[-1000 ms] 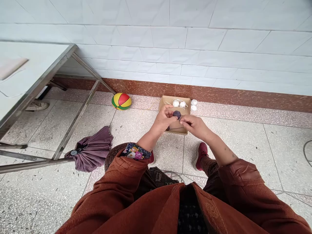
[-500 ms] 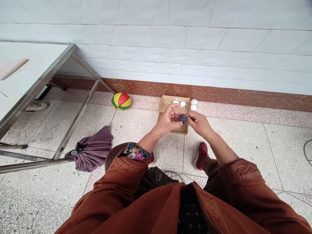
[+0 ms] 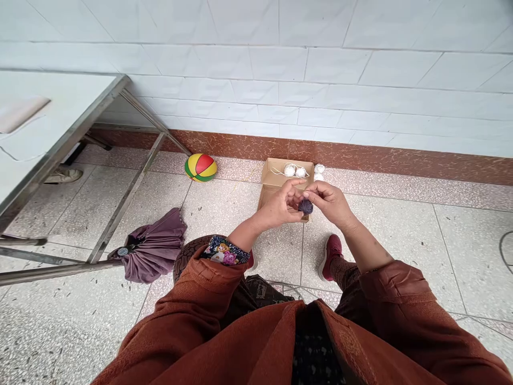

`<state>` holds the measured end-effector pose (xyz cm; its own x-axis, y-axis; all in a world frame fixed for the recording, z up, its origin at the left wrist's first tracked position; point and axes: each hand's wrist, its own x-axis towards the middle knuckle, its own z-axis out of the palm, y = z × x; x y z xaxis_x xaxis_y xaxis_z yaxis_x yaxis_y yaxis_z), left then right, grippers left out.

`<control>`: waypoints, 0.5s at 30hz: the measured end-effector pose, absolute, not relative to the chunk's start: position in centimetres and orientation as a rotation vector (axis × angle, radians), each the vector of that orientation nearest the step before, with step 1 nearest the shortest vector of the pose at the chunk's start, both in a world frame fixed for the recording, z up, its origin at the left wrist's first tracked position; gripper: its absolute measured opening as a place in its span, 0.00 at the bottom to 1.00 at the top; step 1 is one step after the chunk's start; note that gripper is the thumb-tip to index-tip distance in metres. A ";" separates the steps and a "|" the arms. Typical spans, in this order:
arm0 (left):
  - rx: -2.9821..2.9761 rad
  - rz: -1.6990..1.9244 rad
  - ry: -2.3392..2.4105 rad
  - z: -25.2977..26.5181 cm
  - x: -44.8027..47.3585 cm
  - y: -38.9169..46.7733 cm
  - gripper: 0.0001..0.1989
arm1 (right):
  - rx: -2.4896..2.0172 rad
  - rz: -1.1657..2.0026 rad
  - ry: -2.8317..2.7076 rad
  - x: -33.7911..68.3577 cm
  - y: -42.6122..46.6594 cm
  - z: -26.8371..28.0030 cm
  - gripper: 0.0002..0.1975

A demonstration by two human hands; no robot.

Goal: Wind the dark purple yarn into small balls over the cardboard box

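A small dark purple-grey ball of yarn (image 3: 305, 207) is between my hands, above an open cardboard box (image 3: 269, 197) on the floor. My left hand (image 3: 279, 207) grips the ball from the left, thumb below and fingers curled behind it. My right hand (image 3: 329, 202) is closed at the top of the ball, thumb against fingertips; the yarn strand it seems to pinch is too fine to make out. White balls of yarn (image 3: 295, 170) with loose ends lie in the far part of the box. More white yarn balls (image 3: 319, 171) sit just right of it.
A yellow, red and green ball (image 3: 201, 167) rests near the wall. To the left stand a metal-framed table (image 3: 92, 107) and a folded purple umbrella (image 3: 154, 246). Another person's shoe (image 3: 64, 175) shows beneath the table. A cable (image 3: 505, 250) lies at far right.
The yarn ball has shifted slightly down and right and has turned. My right hand has moved from its right side to its top, and my left fingers curl more.
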<state>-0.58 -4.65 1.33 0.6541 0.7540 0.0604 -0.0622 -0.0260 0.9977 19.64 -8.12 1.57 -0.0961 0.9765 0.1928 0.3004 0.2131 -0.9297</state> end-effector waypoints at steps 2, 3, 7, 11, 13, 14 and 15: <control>1.380 0.756 0.578 1.5 -0.7 -4.5 0.40 | -1.284 0.895 -1.547 19.6 -7.9 1.0 0.17; 1.326 0.787 0.583 1.5 -0.8 -4.3 0.39 | -1.308 0.874 -1.546 19.6 -7.8 0.7 0.17; 1.125 0.957 0.644 0.7 -1.0 -3.2 0.36 | -1.321 0.820 -1.650 19.2 -7.9 0.3 0.12; 1.080 1.030 0.758 -0.2 -0.9 -2.6 0.32 | -1.154 0.853 -1.832 18.7 -8.5 1.1 0.09; 1.139 1.011 0.836 -0.2 -0.8 -2.7 0.32 | -1.088 0.875 -1.869 18.7 -8.8 1.6 0.09; 1.183 0.993 0.870 -0.2 -0.7 -2.8 0.33 | -1.076 0.879 -1.865 18.8 -8.8 1.8 0.10; 1.233 0.972 0.895 -0.1 -0.6 -3.0 0.34 | -1.080 0.877 -1.849 19.0 -8.9 2.0 0.11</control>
<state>-0.64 -2.98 -0.06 0.3402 0.9399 -0.0288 -0.1057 0.0686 0.9920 18.96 -8.86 2.01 -0.3113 0.9044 0.2918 0.3467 0.3939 -0.8513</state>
